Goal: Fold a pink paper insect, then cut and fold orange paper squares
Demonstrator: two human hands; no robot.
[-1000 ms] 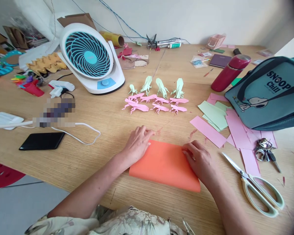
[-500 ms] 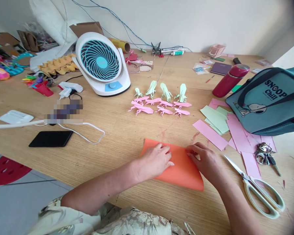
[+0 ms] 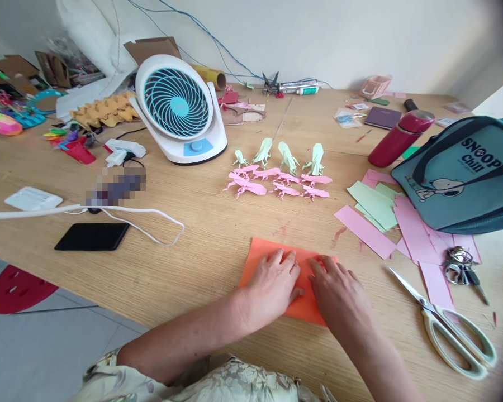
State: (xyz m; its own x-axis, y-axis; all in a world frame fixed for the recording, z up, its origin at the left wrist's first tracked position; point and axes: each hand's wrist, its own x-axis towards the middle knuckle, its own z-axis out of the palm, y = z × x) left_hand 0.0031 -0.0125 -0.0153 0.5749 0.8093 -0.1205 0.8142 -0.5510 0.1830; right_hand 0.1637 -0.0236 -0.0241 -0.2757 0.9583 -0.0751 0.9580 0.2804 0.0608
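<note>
- At the near side of the pale wood-grained table (image 3: pixel 193 273), in front of the person's body, lies a bright orange sheet of smooth matte paper (image 3: pixel 257 259), much of it covered by the two hands.
- The left hand (image 3: pixel 270 290) rests on the middle of the sheet, palm down, loosely unfolded with fingers gently bent; it presses from above and closes on nothing.
- The right hand (image 3: pixel 341 293) spreads over the right part, fingers bent and slightly apart, tips on the paper; no pinch shows, though I cannot tell what its hidden underside touches.
- Pressing side by side like this probably keeps the light paper flat and stops it sliding. Whether it is one layer or doubled cannot be told.
- Beyond the sheet stand pale green folded-paper insect figures (image 3: pixel 288 158), with bright pink folded-paper insect figures (image 3: pixel 251 187) in front of them: crisp creases, long flat wings, thin bent legs. They sit well apart from the hands, perhaps to spare them from being crushed.
- To the right, flat pink paper rectangles (image 3: pixel 365 231) and pale green ones (image 3: pixel 373 204) overlap loosely, their edges straight.
- Near the right arm lie steel scissors with cream looped handles (image 3: pixel 428 306), blades together and pointing away from the body, likely left there for easy reach.
</note>
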